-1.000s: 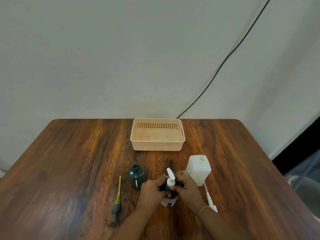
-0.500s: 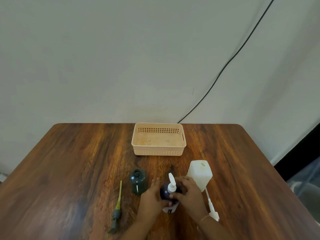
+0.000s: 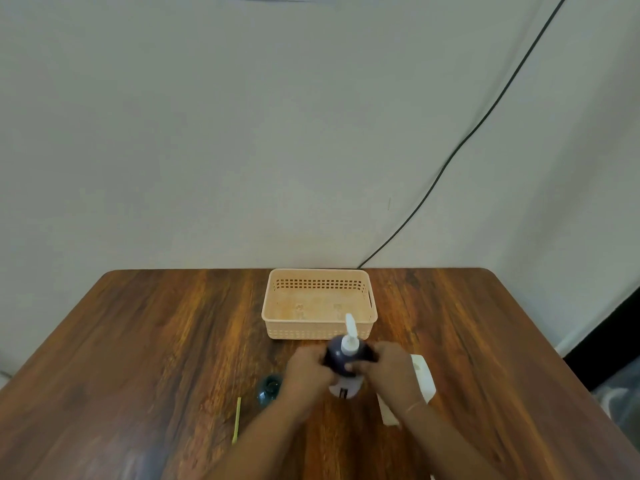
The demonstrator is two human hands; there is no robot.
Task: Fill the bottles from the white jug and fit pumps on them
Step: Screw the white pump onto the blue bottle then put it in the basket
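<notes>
A dark purple bottle (image 3: 341,358) with a white pump (image 3: 349,336) on its neck is held between both hands, lifted near the basket's front. My left hand (image 3: 306,370) grips its left side and my right hand (image 3: 389,370) grips its right side. A dark green bottle (image 3: 268,389) without a pump stands on the table left of my left arm. A yellow-tubed pump (image 3: 237,424) lies flat beside it. The white jug (image 3: 424,375) stands behind my right wrist, partly hidden. A second white pump (image 3: 388,414) lies under my right forearm.
A peach plastic basket (image 3: 277,323) sits at the back middle of the wooden table (image 3: 138,341), just beyond the held bottle. A black cable (image 3: 450,161) runs down the wall behind.
Both hands have carried the purple bottle with its white pump up and away from me, toward the basket. The camera has tilted upward, so the table things sit lower in view.
</notes>
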